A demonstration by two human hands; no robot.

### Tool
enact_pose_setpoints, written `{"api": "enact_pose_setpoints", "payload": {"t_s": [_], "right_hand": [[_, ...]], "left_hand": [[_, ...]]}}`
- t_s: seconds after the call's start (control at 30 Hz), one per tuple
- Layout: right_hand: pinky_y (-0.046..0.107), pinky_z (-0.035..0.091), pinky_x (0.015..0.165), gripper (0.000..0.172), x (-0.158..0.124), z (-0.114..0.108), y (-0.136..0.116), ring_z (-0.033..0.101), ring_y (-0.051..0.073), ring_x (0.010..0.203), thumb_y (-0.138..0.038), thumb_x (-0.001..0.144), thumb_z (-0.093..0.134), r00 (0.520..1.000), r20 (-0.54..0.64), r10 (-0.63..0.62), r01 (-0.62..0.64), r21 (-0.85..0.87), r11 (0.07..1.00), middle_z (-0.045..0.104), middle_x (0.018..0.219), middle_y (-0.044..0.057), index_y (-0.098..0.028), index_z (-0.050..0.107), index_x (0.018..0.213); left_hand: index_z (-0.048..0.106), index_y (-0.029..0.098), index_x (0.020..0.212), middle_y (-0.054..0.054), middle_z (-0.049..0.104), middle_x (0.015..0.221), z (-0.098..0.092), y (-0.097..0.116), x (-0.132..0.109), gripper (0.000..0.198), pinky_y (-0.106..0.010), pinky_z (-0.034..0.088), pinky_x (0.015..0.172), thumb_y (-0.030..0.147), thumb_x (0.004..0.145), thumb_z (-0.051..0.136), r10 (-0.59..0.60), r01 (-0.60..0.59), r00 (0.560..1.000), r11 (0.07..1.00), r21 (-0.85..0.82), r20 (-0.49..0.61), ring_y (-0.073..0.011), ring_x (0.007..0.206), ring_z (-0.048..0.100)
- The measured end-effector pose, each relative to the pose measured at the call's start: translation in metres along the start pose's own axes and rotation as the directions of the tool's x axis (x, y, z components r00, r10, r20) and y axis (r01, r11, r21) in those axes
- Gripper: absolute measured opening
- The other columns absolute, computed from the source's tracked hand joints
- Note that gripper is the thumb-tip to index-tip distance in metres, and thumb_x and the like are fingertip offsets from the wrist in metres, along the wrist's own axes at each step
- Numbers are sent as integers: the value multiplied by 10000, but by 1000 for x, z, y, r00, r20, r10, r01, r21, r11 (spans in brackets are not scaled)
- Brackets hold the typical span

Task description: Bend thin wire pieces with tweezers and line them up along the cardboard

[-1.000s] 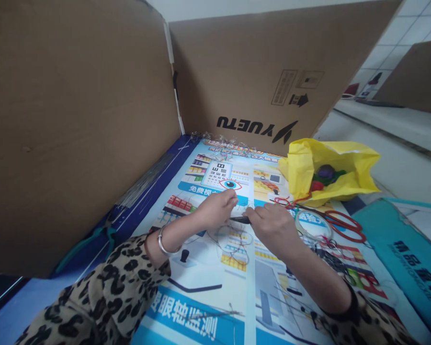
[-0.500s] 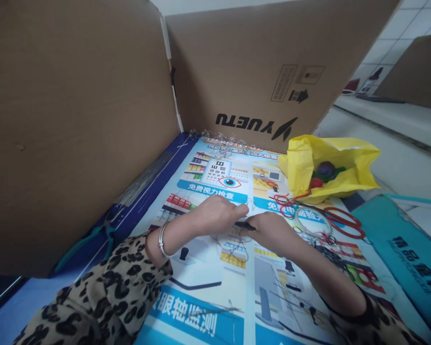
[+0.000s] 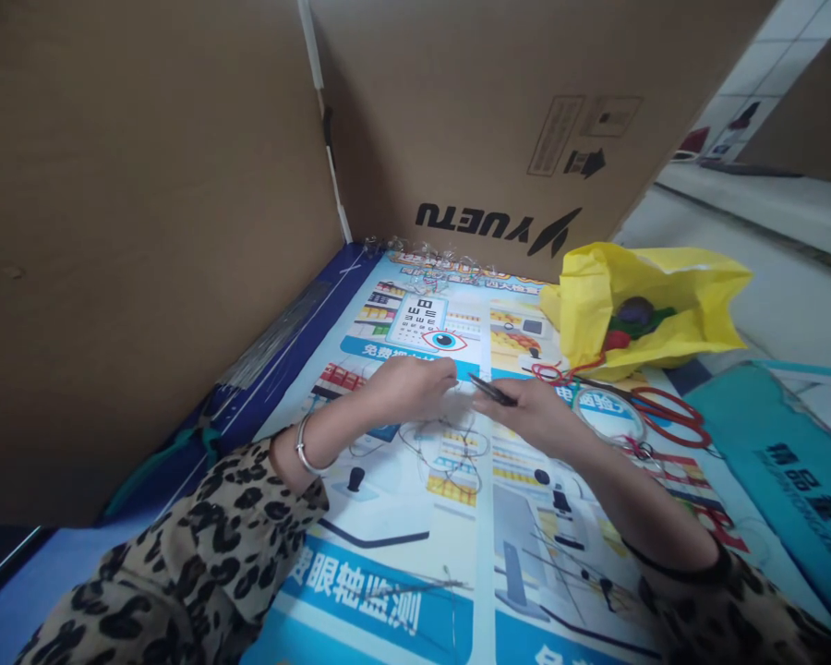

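Head view: dark tool [image 3: 493,392] tight in right hand [image 3: 538,414], axis diagonal, tip away-left toward pinched left hand [image 3: 408,388].

A tall, plain cardboard panel [image 3: 131,231] fills ten o'clock, meeting a second cardboard sheet [image 3: 457,111] at eleven along a white-edged seam [image 3: 309,42]. The second sheet spans twelve to one, its black YUETU lettering upside down. At two o'clock stand a white tiled wall [image 3: 776,60] and another brown board [image 3: 813,111], above a pale ledge [image 3: 824,199]. Light is dim and cool, shadow gathering in the cardboard corner.
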State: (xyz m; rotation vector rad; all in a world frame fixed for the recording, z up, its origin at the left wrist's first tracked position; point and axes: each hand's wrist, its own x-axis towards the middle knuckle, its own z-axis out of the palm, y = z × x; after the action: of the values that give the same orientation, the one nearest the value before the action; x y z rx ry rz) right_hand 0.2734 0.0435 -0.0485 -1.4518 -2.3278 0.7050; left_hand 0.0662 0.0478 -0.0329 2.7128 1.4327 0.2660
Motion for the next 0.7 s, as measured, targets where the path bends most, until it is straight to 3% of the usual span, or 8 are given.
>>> {"api": "enact_pose_setpoints", "payload": {"t_s": [0.13,0.3,0.5,0.7], "right_hand": [[227,354,538,307,1,17,-7,479,119,604,-456,755,521,995,-85,50,-26,271,962,573,670,-25,-190,638,855],[221,337,504,249,0,27,-11,433,105,565,-404,756,515,991,-106,82,-41,343,938,499,601,-36,-172,606,749],[232,378,545,210,0,31,-5,497,123,602,-367,780,508,976,-220,-3,53,222,974,551,632,-25,-183,604,749],[266,421,625,143,1,39,1,561,153,690,-314,793,536,915,-345,-210,222,-6,975,628,705,15,-204,620,756]], "left_hand": [[536,202,917,-11,628,768,3,3,0,238,-220,344,556,301,880,323,40,-37,999,988,-148,13,-148,672,567],[537,192,887,-8,617,772,7,5,1,240,-217,347,570,314,883,330,46,-33,998,964,-264,43,-133,676,551],[549,181,841,-1,592,737,6,-3,-2,287,-225,358,607,383,872,347,18,-30,999,939,-341,-37,-122,664,518],[554,168,763,-2,574,716,12,-20,-9,183,-220,345,590,322,788,459,34,-33,999,953,-303,-2,-125,660,491]]}}
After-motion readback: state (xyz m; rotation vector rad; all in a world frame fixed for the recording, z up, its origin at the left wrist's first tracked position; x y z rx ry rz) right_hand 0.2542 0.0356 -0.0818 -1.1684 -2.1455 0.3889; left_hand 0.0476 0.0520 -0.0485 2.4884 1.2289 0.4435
